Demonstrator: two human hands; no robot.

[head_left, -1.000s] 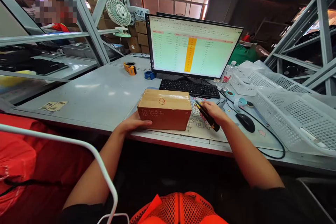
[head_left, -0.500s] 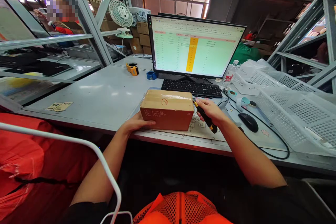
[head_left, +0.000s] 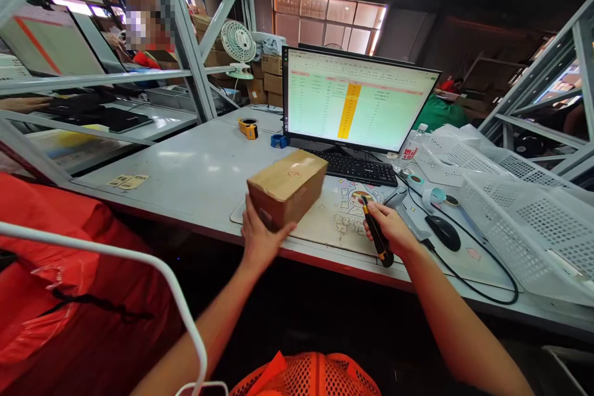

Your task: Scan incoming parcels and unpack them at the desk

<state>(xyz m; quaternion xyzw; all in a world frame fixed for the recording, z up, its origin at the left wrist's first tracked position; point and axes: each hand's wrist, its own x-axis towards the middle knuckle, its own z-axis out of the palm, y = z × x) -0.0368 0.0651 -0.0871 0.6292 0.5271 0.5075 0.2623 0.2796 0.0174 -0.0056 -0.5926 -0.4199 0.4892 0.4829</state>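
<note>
A brown cardboard box (head_left: 290,189) with a red mark on its top is turned at an angle over the illustrated desk mat (head_left: 320,223). My left hand (head_left: 264,232) grips its near left corner, thumb along the lower front and fingers at the left side. To the right and apart from the box, my right hand (head_left: 387,226) is closed around a black and yellow utility knife (head_left: 377,232). The knife's tip points away from me, up and to the left. Whether its blade is out is too small to tell.
Behind the box stand a keyboard (head_left: 355,167) and a monitor (head_left: 357,102). A mouse (head_left: 443,233), a cable and white perforated baskets (head_left: 524,229) lie to the right. Tape rolls (head_left: 248,128) sit at the back left. A red sack (head_left: 69,272) and a white tube flank my left arm.
My left hand has turned the box, so its right end swings away and its left corner faces me. My right hand with the utility knife has drawn back from the box.
</note>
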